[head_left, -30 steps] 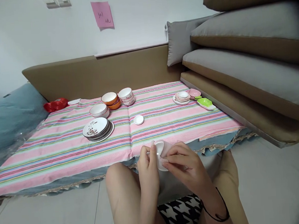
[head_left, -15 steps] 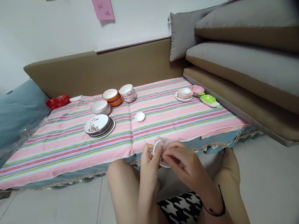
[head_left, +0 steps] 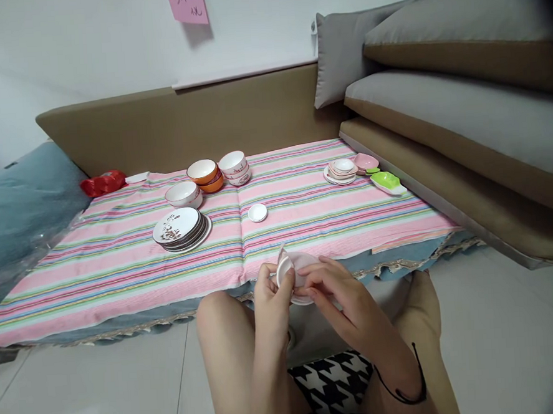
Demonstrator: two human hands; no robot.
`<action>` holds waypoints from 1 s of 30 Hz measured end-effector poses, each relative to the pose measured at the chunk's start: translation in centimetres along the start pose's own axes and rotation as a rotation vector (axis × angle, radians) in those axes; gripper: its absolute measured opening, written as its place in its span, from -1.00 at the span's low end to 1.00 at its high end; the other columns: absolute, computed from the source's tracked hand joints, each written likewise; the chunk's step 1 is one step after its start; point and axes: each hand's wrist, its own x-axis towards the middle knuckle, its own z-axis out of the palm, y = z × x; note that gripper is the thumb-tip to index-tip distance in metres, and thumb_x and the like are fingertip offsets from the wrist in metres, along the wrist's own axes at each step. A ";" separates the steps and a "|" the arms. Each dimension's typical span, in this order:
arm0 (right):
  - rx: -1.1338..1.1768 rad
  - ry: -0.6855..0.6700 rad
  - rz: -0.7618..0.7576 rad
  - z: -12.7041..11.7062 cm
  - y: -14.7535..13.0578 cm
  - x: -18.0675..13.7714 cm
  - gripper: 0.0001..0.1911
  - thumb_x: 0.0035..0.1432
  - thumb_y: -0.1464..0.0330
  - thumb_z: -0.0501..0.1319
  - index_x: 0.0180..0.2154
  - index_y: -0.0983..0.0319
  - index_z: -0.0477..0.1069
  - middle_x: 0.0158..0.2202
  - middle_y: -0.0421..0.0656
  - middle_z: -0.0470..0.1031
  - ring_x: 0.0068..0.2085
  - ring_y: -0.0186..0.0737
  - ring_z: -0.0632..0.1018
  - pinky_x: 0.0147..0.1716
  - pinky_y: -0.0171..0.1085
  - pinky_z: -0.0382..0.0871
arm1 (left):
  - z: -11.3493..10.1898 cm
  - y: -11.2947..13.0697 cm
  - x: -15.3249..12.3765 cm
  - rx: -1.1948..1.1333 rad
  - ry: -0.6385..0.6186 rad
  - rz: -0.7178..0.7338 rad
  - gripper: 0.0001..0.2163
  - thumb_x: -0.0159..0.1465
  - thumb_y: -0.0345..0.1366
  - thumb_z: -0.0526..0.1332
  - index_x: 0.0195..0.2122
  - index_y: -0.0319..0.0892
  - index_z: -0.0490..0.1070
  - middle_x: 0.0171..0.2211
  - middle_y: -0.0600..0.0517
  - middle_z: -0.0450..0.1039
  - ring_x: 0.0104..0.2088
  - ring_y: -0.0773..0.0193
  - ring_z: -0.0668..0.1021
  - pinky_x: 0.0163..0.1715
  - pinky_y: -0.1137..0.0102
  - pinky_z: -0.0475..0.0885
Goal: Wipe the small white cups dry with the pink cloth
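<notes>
Above my lap, my left hand [head_left: 273,293] is closed on a small white dish [head_left: 285,272], its thumb laid over the front. A paler, pinkish-white rounded piece [head_left: 303,263] spreads behind the fingers; whether it belongs to the same dish or is a cloth, I cannot tell. My right hand [head_left: 340,293] has its fingers curled against the dish's right and lower side, partly hiding it. Beyond both hands a small white bowl [head_left: 257,213] rests on the pink striped cloth [head_left: 296,224].
Patterned plates [head_left: 178,228] are stacked at left, with white bowls [head_left: 183,194], orange bowls [head_left: 202,173] and floral bowls [head_left: 234,164] behind. At right stand small dishes [head_left: 341,170], a pink bowl [head_left: 365,162] and a green dish [head_left: 387,182]. Stacked cushions [head_left: 457,102] rise at far right.
The dish has shifted slightly left and turned in my hands, showing more of the pinkish-white surface. My right fingers have straightened a little across it. The view has tilted slightly downward.
</notes>
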 end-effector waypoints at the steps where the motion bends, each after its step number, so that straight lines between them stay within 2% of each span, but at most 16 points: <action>1: 0.012 0.055 0.004 0.1 0.1 -0.1 -0.88 0.24 0.47 0.07 -0.24 0.17 0.34 -0.14 -0.21 0.44 -0.04 -0.29 0.41 0.18 -0.15 0.09 | -0.1 -0.1 0.1 0.017 0.003 0.020 -0.76 0.13 -0.12 0.26 -0.44 -0.14 0.26 -0.56 0.15 0.23 -0.53 0.40 0.32 -0.54 0.55 0.24; 4: 0.024 0.358 0.087 0.3 0.5 -0.3 -0.86 0.20 0.45 0.13 -0.19 0.15 0.36 -0.09 -0.18 0.43 0.01 -0.24 0.41 0.06 -0.18 0.26 | -0.2 -0.1 0.2 0.055 -0.021 0.051 -0.74 0.10 -0.10 0.27 -0.46 -0.14 0.24 -0.57 0.16 0.22 -0.55 0.41 0.30 -0.55 0.54 0.23; 6: 0.014 0.468 0.207 0.3 1.0 -0.4 -0.84 0.15 0.40 0.19 -0.17 0.16 0.36 -0.12 -0.15 0.45 -0.10 -0.24 0.47 -0.10 -0.24 0.37 | -0.2 -0.1 0.2 0.073 -0.031 0.055 -0.74 0.10 -0.11 0.27 -0.46 -0.15 0.24 -0.58 0.17 0.19 -0.56 0.42 0.28 -0.57 0.55 0.20; 7: 0.022 0.442 0.268 0.3 1.3 -0.4 -0.81 0.12 0.37 0.22 -0.17 0.17 0.36 -0.16 -0.15 0.46 -0.18 -0.25 0.49 -0.19 -0.27 0.40 | -0.3 -0.1 0.2 0.090 -0.034 0.056 -0.74 0.11 -0.11 0.26 -0.47 -0.15 0.23 -0.59 0.17 0.17 -0.57 0.43 0.25 -0.59 0.56 0.17; 9: 0.067 0.282 0.370 0.3 1.8 -0.4 -0.79 0.08 0.34 0.25 -0.20 0.20 0.38 -0.25 -0.16 0.47 -0.32 -0.30 0.49 -0.35 -0.33 0.39 | -0.4 -0.2 0.1 0.143 -0.051 0.064 -0.74 0.14 -0.12 0.24 -0.47 -0.16 0.21 -0.60 0.19 0.13 -0.59 0.45 0.21 -0.63 0.58 0.12; 12: 0.106 0.108 0.446 0.4 2.3 -0.5 -0.86 0.07 0.31 0.24 -0.31 0.24 0.41 -0.42 -0.21 0.44 -0.42 -0.34 0.44 -0.43 -0.38 0.33 | -0.6 -0.3 0.3 0.225 -0.094 0.063 -0.71 0.15 -0.10 0.23 -0.50 -0.15 0.18 -0.61 0.19 0.09 -0.62 0.47 0.19 -0.65 0.58 0.11; 14: 0.056 0.107 0.467 0.6 2.4 -0.5 -0.80 0.10 0.25 0.22 -0.44 0.26 0.38 -0.55 -0.25 0.35 -0.50 -0.38 0.36 -0.51 -0.40 0.21 | -0.8 -0.4 0.4 0.244 -0.140 0.051 -0.72 0.15 -0.09 0.22 -0.49 -0.15 0.19 -0.61 0.19 0.11 -0.63 0.46 0.22 -0.66 0.57 0.13; 16: -0.037 0.141 0.463 0.8 2.5 -0.6 -0.66 0.14 0.20 0.18 -0.56 0.27 0.29 -0.64 -0.29 0.19 -0.56 -0.42 0.22 -0.58 -0.39 0.06 | -1.0 -0.4 0.3 0.234 -0.205 0.034 -0.76 0.15 -0.08 0.21 -0.39 -0.14 0.26 -0.58 0.17 0.19 -0.62 0.44 0.27 -0.66 0.56 0.17; 18: -0.132 0.184 0.448 1.0 2.5 -0.6 -0.60 0.17 0.20 0.14 -0.62 0.27 0.21 -0.67 -0.30 0.08 -0.58 -0.44 0.13 -0.59 -0.37 -0.03 | -1.0 -0.4 0.1 0.219 -0.246 0.017 -0.74 0.15 -0.10 0.22 -0.22 -0.11 0.29 -0.53 0.15 0.27 -0.61 0.42 0.31 -0.65 0.56 0.19; 20: -0.177 0.205 0.433 1.1 2.4 -0.6 -0.60 0.20 0.21 0.11 -0.61 0.27 0.19 -0.67 -0.31 0.04 -0.59 -0.44 0.10 -0.58 -0.36 -0.04 | -0.9 -0.4 -0.2 0.212 -0.244 0.019 -0.71 0.15 -0.17 0.22 -0.12 -0.09 0.27 -0.51 0.14 0.29 -0.61 0.43 0.30 -0.65 0.56 0.19; 26: -0.137 0.170 0.421 0.7 2.3 -0.7 -0.65 0.26 0.20 0.03 -0.51 0.26 0.25 -0.64 -0.31 0.05 -0.57 -0.43 0.13 -0.56 -0.36 -0.02 | -0.2 0.3 -0.8 0.219 -0.140 0.020 -0.80 0.17 -0.24 0.16 -0.17 -0.07 0.27 -0.54 0.18 0.22 -0.62 0.43 0.30 -0.61 0.55 0.22; 30: -0.136 0.183 0.419 0.7 2.4 -0.7 -0.61 0.23 0.20 0.08 -0.57 0.26 0.17 -0.64 -0.30 0.03 -0.56 -0.44 0.13 -0.55 -0.36 -0.03 | -0.6 0.3 -0.7 0.256 -0.201 0.013 -0.87 0.21 -0.18 0.12 -0.29 -0.09 0.27 -0.54 0.17 0.20 -0.60 0.41 0.32 -0.60 0.53 0.24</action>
